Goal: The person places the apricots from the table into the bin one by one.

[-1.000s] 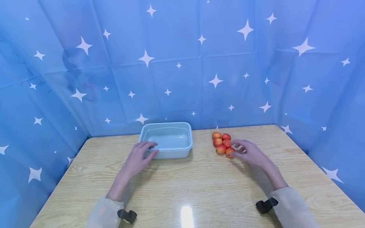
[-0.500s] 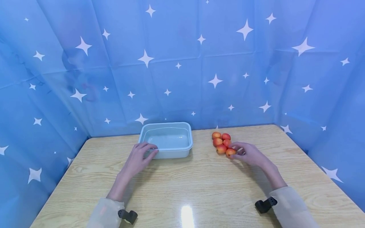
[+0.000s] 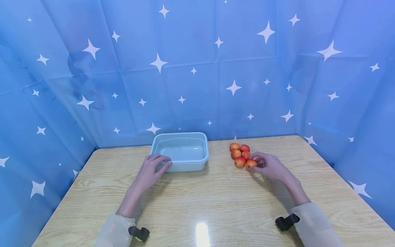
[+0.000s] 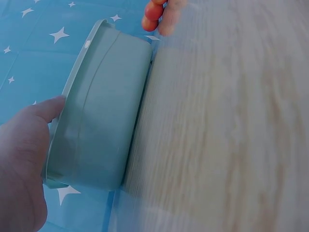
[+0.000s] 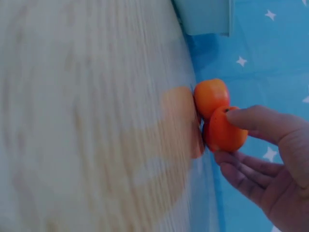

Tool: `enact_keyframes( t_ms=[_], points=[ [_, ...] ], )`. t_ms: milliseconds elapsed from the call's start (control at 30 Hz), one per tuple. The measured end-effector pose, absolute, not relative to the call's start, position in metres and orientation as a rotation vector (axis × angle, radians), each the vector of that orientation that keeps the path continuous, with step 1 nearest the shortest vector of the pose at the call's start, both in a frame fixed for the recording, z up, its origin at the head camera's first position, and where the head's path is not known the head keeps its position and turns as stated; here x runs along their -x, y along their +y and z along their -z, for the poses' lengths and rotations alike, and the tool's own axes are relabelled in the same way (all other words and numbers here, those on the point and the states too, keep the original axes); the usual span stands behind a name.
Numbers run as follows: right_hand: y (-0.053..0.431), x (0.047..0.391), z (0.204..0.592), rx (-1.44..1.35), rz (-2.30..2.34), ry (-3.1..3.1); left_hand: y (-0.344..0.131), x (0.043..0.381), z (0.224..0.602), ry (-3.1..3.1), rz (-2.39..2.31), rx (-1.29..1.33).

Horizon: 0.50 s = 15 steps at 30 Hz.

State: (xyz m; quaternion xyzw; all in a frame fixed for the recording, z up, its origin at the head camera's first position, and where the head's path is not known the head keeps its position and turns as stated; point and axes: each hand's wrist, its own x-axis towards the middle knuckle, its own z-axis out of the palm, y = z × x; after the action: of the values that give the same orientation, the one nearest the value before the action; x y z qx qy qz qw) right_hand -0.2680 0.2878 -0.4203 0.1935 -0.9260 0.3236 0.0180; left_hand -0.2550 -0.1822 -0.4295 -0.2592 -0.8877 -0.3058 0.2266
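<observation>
A pale blue plastic tub (image 3: pixel 188 166) stands near the back edge of the table, with nothing inside. My left hand (image 3: pixel 153 169) grips its near left rim; the thumb (image 4: pixel 50 107) shows at the rim in the left wrist view, where the other fingers are hidden. To the right of the tub, several small red-orange fruits (image 3: pixel 236 154) lie close together in two rows. My right hand (image 3: pixel 270 166) pinches the nearest right fruit (image 5: pixel 227 131) between thumb and fingers. That fruit sits low by the table, right beside its neighbours.
The wood-grain table (image 3: pixel 197 199) ends at a blue curtain (image 3: pixel 197 96) with white stars, which also runs along both sides. A bright light reflection (image 3: pixel 202 235) lies on the table's near part. Each wrist carries a small black camera (image 3: pixel 287 222).
My right hand has closed its thumb and fingers on the nearest right fruit, which has shifted slightly right and up from the row. The left hand and tub have stayed put.
</observation>
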Motion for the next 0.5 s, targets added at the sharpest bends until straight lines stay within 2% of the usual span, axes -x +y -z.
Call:
enact_keyframes(
  t_ms=[500],
  points=[
    [0.2826,0.2713,0.4120,-0.575,-1.082,-2.732,-0.1805,0.2579,0.4315,-2.417,0.890,0.719]
  ],
)
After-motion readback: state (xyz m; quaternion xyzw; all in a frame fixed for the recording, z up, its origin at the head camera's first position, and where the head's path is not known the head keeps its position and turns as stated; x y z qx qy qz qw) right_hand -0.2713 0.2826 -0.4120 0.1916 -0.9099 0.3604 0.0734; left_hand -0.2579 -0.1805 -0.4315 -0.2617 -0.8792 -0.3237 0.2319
